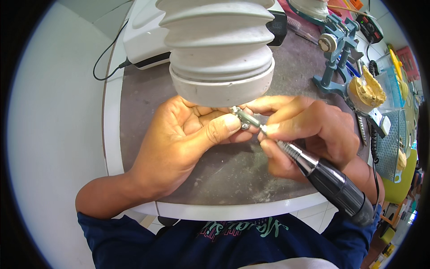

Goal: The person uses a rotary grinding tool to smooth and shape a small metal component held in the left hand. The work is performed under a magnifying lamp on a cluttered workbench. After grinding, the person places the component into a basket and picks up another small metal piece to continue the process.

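Observation:
Between the thumb and fingers of my left hand (pixel 188 132) is a small shiny metal piece, a cast dental framework by its look (pixel 244 126); the fingers hide most of it. My right hand (pixel 309 127) grips a black and silver rotary handpiece (pixel 329 181) near its front end, pen-fashion. A greenish-grey cylindrical bit (pixel 249 118) sticks out of the handpiece and lies against the metal piece, or very close to it. Both hands meet just below the rim of a white ribbed suction hose (pixel 219 87).
A blue-grey articulator (pixel 333 62) stands at the right, beside a yellowish plaster dental model (pixel 368 89). Blue-grey baskets (pixel 389 139) line the right edge, with a black coiled cord (pixel 375 143) nearby. A white machine (pixel 145 33) sits at the back left of the dusty grey tabletop (pixel 242 181).

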`<state>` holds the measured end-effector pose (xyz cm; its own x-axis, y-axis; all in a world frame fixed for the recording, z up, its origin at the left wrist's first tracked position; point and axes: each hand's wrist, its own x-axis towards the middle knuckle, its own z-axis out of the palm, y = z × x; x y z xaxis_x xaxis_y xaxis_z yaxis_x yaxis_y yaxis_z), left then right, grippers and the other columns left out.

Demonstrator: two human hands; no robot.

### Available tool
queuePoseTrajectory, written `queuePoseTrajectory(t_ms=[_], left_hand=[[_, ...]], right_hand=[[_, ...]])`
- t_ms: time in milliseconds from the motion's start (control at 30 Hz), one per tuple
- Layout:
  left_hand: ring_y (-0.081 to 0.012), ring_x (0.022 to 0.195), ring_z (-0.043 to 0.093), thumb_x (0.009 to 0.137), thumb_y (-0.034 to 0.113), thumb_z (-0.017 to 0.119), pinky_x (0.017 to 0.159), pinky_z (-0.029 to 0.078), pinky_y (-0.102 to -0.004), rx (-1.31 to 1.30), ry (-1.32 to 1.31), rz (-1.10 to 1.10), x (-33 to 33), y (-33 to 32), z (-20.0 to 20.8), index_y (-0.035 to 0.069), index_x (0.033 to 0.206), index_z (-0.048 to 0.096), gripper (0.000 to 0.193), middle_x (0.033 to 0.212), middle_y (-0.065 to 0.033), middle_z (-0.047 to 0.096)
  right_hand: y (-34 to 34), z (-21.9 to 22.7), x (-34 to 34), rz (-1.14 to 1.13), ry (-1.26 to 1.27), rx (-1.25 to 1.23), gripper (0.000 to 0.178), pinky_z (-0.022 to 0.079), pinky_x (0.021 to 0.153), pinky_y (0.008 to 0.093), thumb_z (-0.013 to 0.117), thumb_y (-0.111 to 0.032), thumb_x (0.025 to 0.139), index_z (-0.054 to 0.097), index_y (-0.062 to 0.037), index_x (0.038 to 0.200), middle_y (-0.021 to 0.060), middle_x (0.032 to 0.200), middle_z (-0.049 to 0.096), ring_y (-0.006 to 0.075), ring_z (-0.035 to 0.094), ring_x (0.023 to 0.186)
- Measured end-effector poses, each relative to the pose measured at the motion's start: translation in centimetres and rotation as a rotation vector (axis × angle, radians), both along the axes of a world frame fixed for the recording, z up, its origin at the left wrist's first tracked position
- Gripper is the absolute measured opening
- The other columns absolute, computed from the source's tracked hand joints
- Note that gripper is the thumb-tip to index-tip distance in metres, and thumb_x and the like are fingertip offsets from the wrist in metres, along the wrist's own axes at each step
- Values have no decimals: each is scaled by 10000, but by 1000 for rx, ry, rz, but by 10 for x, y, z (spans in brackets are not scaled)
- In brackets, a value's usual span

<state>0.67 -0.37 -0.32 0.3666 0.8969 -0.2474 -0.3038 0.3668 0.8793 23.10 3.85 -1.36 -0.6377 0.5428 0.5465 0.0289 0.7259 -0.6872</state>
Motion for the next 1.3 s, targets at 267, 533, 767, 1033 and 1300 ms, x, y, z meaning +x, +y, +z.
queuePoseTrajectory(t_ms=[267, 533, 767, 1033, 1300], left_hand=[[-200, 1110, 633, 974, 42, 593, 978, 554, -346, 54, -27, 132, 4, -8, -2, -49, 1256, 506, 309, 1188, -118, 593], [-187, 1067, 642, 925, -23, 633, 935, 562, -340, 128, -24, 117, 8, -7, -8, -47, 1178, 549, 267, 1153, -125, 609], [-179, 1069, 647, 950, 6, 613, 936, 566, -334, 78, 58, 35, 4, -3, -4, -40, 1186, 555, 247, 1154, -126, 628], [-161, 1092, 638, 1019, 92, 533, 961, 561, -298, 3, -22, 76, 2, -4, -1, -38, 1439, 408, 456, 1220, -124, 615], [-201, 1133, 631, 1001, 50, 547, 982, 561, -325, -21, 18, 41, 0, -1, 0, -44, 1370, 447, 393, 1207, -127, 605]], right_hand=[[5, 6, 2, -95, -19, -69, 305, 560, 790, 269, 757, 36, 840, 557, 6, 1068, 141, 997, 674, 157, 681, 853], [1, 1, -5, -122, 27, -221, 309, 538, 797, 240, 763, 31, 837, 562, 1, 1069, 93, 998, 662, 116, 666, 900], [2, 1, -6, -167, 33, -204, 273, 525, 792, 237, 726, 55, 847, 583, 7, 1075, 85, 1001, 654, 104, 649, 866], [11, 21, 5, -103, -94, 163, 244, 525, 732, 306, 713, -49, 841, 671, 3, 1076, 123, 903, 665, 212, 659, 783], [-3, 8, 4, -57, -29, -21, 252, 546, 777, 323, 708, 48, 795, 571, 41, 1006, 184, 921, 646, 290, 697, 916]])
